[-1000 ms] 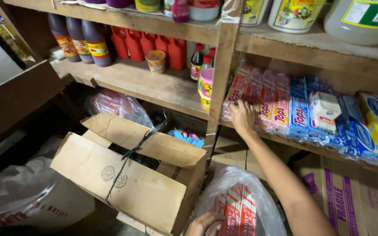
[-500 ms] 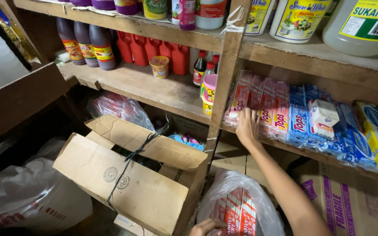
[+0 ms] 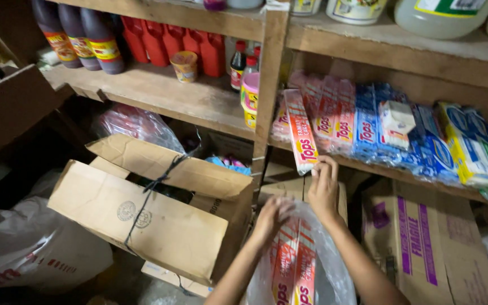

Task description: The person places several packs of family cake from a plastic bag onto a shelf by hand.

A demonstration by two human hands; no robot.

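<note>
Head view, left to right: open cardboard box [image 3: 142, 214] at nine o'clock; left hand [image 3: 270, 217] with fingers curled on the rim of the clear plastic bag [image 3: 323, 265] of red-striped soap packs [image 3: 295, 265]. Right hand [image 3: 324, 189], nearer the shelf [image 3: 368, 166], loosely cupped; grip uncertain. Leaning red soap pack [image 3: 302, 133] stands at its twelve o'clock, long axis near upright.

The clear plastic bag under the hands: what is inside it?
Inside the clear plastic bag lie long red-and-white packets, at least two side by side. The left hand and right hand sit at its mouth. Its lower part runs off the frame, so anything deeper is unseen.
</note>
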